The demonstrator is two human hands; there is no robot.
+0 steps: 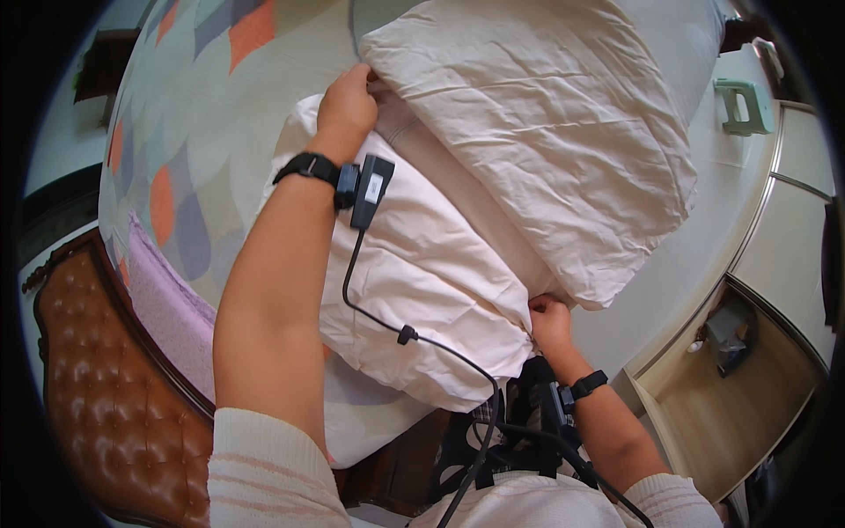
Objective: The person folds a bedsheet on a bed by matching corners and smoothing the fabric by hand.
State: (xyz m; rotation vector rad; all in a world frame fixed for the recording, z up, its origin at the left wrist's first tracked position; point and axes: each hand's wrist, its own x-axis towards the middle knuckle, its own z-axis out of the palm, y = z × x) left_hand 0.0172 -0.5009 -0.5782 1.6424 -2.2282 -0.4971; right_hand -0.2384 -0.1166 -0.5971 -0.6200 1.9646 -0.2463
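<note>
A pale pink-cream cloth [541,145], creased and folded over itself, lies on the bed in front of me. Between its upper flap and the nearer portion [422,264] runs a slightly darker inner strip [475,191]. My left hand [346,105] pinches the cloth at the far left end of this strip, fingertips partly tucked under the upper flap. At the strip's near right end, my right hand [551,327] grips the cloth's edge between thumb and fingers. Each wrist wears a black strap with a small device, and a black cable [353,284] crosses the nearer portion.
Under the cloth is a bed sheet [218,125] with orange, grey and beige shapes. A brown tufted headboard [119,369] and a lilac textile [171,310] are at left. On the right are a green plastic stool [746,109] and an open wooden cabinet compartment [726,416].
</note>
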